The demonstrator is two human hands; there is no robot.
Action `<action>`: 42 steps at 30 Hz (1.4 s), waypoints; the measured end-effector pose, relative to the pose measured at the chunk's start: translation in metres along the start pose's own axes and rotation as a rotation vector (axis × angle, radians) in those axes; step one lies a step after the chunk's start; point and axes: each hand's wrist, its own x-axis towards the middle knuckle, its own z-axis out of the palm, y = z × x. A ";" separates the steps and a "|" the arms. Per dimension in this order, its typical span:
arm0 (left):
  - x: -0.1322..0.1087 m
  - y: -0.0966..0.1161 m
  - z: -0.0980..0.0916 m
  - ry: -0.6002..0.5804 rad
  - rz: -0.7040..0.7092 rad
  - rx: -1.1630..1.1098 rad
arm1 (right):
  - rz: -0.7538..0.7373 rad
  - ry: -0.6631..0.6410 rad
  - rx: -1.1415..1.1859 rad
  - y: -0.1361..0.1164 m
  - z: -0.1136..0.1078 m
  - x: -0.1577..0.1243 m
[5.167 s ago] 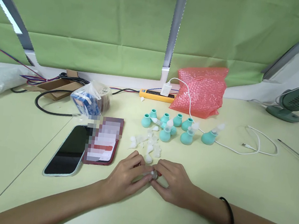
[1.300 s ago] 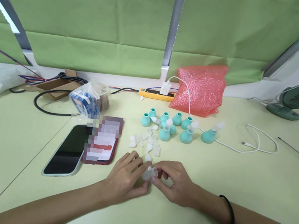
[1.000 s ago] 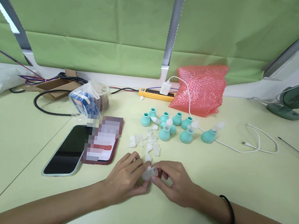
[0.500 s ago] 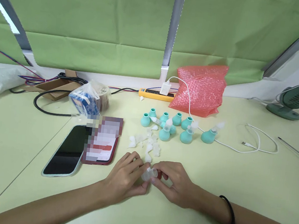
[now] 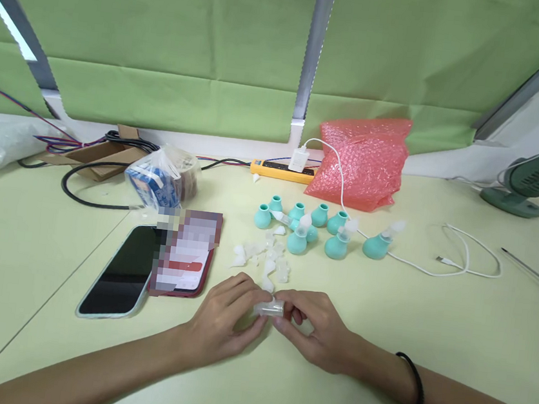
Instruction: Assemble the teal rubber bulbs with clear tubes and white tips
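A small clear plastic tube (image 5: 271,308) lies sideways between my hands, near the front of the table. My left hand (image 5: 227,317) pinches its left end between thumb and fingers. On its right end are the thumb and index finger of my right hand (image 5: 316,330), also closed. Just beyond my fingertips lie loose translucent and white soft plastic pieces (image 5: 268,273). Further back stand several teal squeeze bulbs (image 5: 319,215). Some bulbs in the front row, such as the teal bulb (image 5: 336,246), carry clear and white tops.
Two phones, a black-screened phone (image 5: 118,272) and a red-cased phone (image 5: 190,258), lie to the left. Behind them is a bagged pack (image 5: 160,180). A yellow power strip (image 5: 282,172), pink bubble-wrap bag (image 5: 359,163), white cable (image 5: 422,270), green fan (image 5: 535,180) and screwdriver (image 5: 534,271) lie around.
The clear tube has turned in my fingers: its open end faced me and to the right before, and now it lies level, side-on. Both hands have barely moved.
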 end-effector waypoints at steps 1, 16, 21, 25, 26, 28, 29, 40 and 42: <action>0.000 0.000 0.000 0.001 0.002 -0.005 | 0.004 -0.007 0.008 0.000 0.000 0.000; -0.001 -0.003 0.003 0.106 0.002 -0.123 | -0.063 0.111 0.015 0.001 0.002 -0.001; 0.000 -0.001 0.002 0.076 -0.016 -0.137 | -0.099 0.102 0.035 0.002 0.002 0.000; 0.000 -0.001 0.002 0.072 -0.064 -0.156 | -0.109 0.127 0.066 0.004 0.004 0.000; -0.001 -0.001 0.003 0.071 -0.073 -0.159 | -0.114 0.123 0.071 0.004 0.004 0.000; -0.001 -0.001 0.003 0.078 -0.063 -0.166 | -0.115 0.107 0.081 0.004 0.004 0.000; 0.000 -0.001 0.003 0.080 -0.052 -0.168 | -0.110 0.096 0.083 0.003 0.003 0.001; 0.001 -0.002 0.003 0.091 0.046 -0.158 | -0.104 0.099 0.045 0.000 0.003 -0.001; 0.001 -0.001 0.002 0.104 0.068 -0.161 | -0.103 0.095 0.057 0.000 0.003 0.000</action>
